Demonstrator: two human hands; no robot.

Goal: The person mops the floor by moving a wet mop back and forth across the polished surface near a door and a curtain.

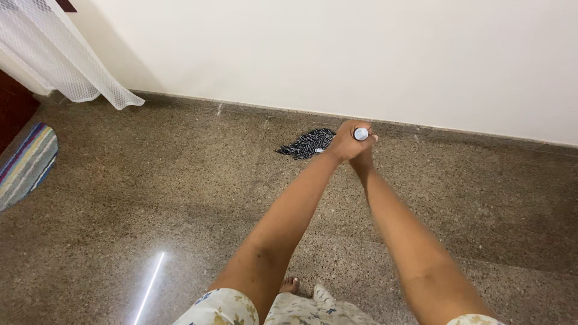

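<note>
1. Speckled brown terrazzo floor [120, 198] fills most of the frame, meeting a plain cream wall [361, 54] along a dark skirting line across the upper part.
2. We hold both hands together at the centre, slightly above the middle: our left hand [344, 143] is wrapped tight over the top of a mop handle [360, 133], whose white end cap shows between the fingers.
3. Our right hand [363, 157] sits just beneath, touching the left, and also looks clamped round the handle, though blur hides its fingers.
4. We see the handle end-on, so its shaft is hidden behind our hands.
5. Just left of the grip, the dark, white-flecked mop head [308, 143] lies spread on the floor close to the skirting.
6. We judge this to be mid-stroke along the wall edge; a next stroke would call for keeping both fists firm and drawing the head across the floor without lifting it.
7. Further out, a white net curtain [66, 54] hangs at upper left, and a striped rug [27, 162] lies at the left edge.
8. Our bare foot [290, 284] and patterned clothing show at the bottom.
</note>
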